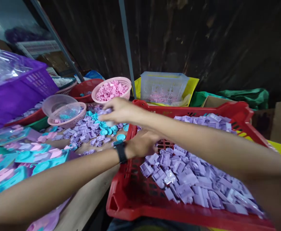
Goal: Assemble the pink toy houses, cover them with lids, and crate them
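Arms crossed over the near left corner of the red crate (130, 205). Right hand (119, 110) stretched past the crate's far left corner and out over the table (87, 202), fingers curled around a few lilac pieces (106, 111), hovering just above the heap of lilac and teal parts (92, 130) spread on the far part of the table. Left hand (142, 142), black watch (121, 152) at the wrist, reaching under the right forearm and into the crate at its left wall; fingers hidden beneath that forearm, so cannot tell whether clenched or released. Lilac plastic parts (190, 179) piled along the crate's right side and near edge, with bare red floor showing along the left wall and at the far middle. Little free room on the table: pink basket of pink pieces (111, 89) at the far edge, just beside the crate's far left corner; a clear bowl resting in another pink basket (65, 112) left of the heap; purple crate (17, 86) at the far left; teal and pink packs (22, 160) crowding the near left edge. Clear lidded box (163, 86) behind the crate's far rim. Only a bare wooden strip between the packs and the crate's left wall.
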Tool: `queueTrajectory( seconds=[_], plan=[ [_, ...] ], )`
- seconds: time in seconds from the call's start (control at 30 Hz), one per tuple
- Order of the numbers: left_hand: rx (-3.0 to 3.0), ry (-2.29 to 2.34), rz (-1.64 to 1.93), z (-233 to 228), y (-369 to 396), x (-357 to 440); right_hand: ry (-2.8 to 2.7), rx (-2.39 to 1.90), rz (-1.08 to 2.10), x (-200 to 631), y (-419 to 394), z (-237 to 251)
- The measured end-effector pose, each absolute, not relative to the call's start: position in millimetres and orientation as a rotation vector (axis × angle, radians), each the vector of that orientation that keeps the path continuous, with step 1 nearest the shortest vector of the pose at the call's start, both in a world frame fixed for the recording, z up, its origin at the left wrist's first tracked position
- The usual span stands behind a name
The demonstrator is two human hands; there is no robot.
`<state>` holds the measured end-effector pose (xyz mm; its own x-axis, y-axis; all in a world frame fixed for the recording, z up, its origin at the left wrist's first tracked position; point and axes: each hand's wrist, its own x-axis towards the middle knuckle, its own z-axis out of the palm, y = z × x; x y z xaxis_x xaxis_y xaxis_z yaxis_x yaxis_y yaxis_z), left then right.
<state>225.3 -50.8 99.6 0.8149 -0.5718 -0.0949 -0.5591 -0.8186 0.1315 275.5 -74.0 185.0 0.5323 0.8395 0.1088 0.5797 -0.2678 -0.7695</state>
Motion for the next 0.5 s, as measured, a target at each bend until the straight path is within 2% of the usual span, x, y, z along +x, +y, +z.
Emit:
queueTrajectory(
  seconds=[0.1, 0.23, 0.33, 0.4, 0.43, 0.5],
  plan=[
    [2.726, -0.757, -0.007, 109, -10, 201, -1.306, -1.948, 0.57, 254, -19, 192],
    [2.795, -0.393, 0.058, 140, 49, 168, -1.397, -1.85, 0.349, 255, -19, 204],
    [2.976, -0.033, 0.074, 152, 91, 153, -1.468, -1.931, 0.137, 271, -74, 207],
    [3.097, 0.157, 0.022, 143, 116, 149, -1.44, -2.212, 0.029, 281, -125, 197],
    [3.134, 0.209, -0.036, 135, 127, 149, -1.406, -2.37, 0.076, 284, -152, 187],
    [3.182, 0.251, -0.131, 117, 140, 150, -1.354, -2.636, 0.428, 285, -203, 160]
  ],
)
